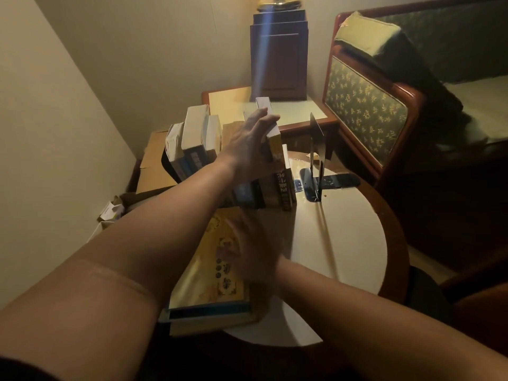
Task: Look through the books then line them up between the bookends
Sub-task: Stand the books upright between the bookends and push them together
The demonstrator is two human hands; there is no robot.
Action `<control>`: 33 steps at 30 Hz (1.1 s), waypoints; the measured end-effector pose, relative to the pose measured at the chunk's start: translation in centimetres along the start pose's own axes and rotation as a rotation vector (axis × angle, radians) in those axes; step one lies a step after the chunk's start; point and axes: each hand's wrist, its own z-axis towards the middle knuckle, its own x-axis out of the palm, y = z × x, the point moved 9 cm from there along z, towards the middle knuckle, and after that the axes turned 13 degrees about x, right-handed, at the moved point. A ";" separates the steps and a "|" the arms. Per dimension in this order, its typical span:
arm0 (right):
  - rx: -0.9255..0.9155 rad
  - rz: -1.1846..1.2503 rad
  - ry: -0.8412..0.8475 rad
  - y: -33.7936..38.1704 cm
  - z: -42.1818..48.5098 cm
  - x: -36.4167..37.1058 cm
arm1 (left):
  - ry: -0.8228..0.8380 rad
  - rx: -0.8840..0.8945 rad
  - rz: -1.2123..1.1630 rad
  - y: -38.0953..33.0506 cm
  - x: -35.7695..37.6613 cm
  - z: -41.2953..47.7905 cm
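Several books stand upright on a round table (346, 243). One group (192, 141) leans against the dark left bookend (166, 163); the other group (279, 185) stands nearer the black metal right bookend (317, 149), with a gap between them. My left hand (251, 141) lies across the tops of the upright books, fingers stretched over the tallest book (265, 104). A yellow book (209, 270) lies flat near the table's front edge on top of another book (209, 323). My right hand (254, 248) is blurred and rests flat on the yellow cover.
Behind the table stands a side table (231, 103) with a dark wooden lamp base (277, 59). An upholstered armchair (365, 105) is at the right. A cardboard box (154, 160) and a small carton (110, 213) sit by the left wall.
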 end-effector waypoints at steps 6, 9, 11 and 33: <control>0.110 0.042 0.126 -0.3 -0.1 1.0 | 0.003 -0.013 -0.015 0.4 0.2 0.0; 0.176 0.090 0.183 -1.5 0.1 0.3 | -0.006 -0.016 -0.003 0.4 0.2 -0.1; 0.207 0.150 0.192 -2.4 -0.2 -0.6 | -0.010 -0.011 0.009 0.4 0.3 0.0; 0.482 -0.206 0.167 -18.5 -6.0 -16.8 | -0.044 0.080 0.082 0.0 0.4 0.5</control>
